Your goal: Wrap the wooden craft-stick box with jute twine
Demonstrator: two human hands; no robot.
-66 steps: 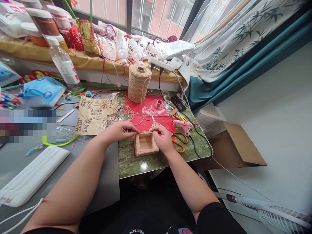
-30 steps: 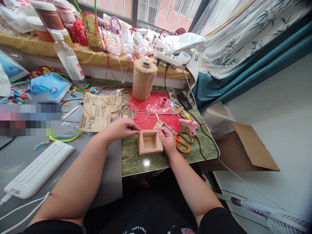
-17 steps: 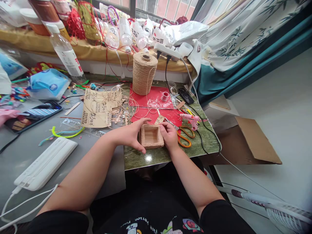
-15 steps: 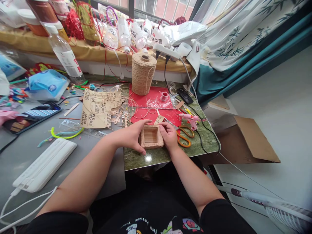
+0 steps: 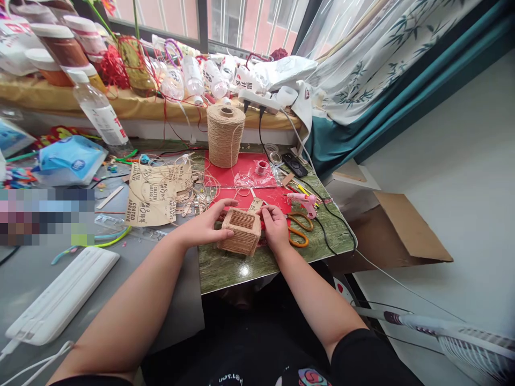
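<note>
A small square box wrapped in jute twine (image 5: 240, 231) is tipped up between my hands, its twine-covered side toward me and its stick-lined face on top. My left hand (image 5: 205, 224) grips its left side, thumb in front and fingers over the far edge. My right hand (image 5: 274, 225) is closed on its right side. The box is over the near edge of the green wood-pattern tabletop (image 5: 261, 262). A big spool of jute twine (image 5: 225, 135) stands behind on a red sheet (image 5: 241, 177).
Orange-handled scissors (image 5: 298, 229) and a pink glue gun (image 5: 303, 201) lie right of my right hand. Sandpaper sheets (image 5: 155, 193) and loose twine lie to the left. A white power strip (image 5: 60, 295) sits near left. Bottles and jars crowd the sill; a cardboard box (image 5: 390, 230) is on the floor.
The box lay flat with its opening up while my fingers worked along its far rim. Both hands then gripped its sides and have tipped it up onto an edge.
</note>
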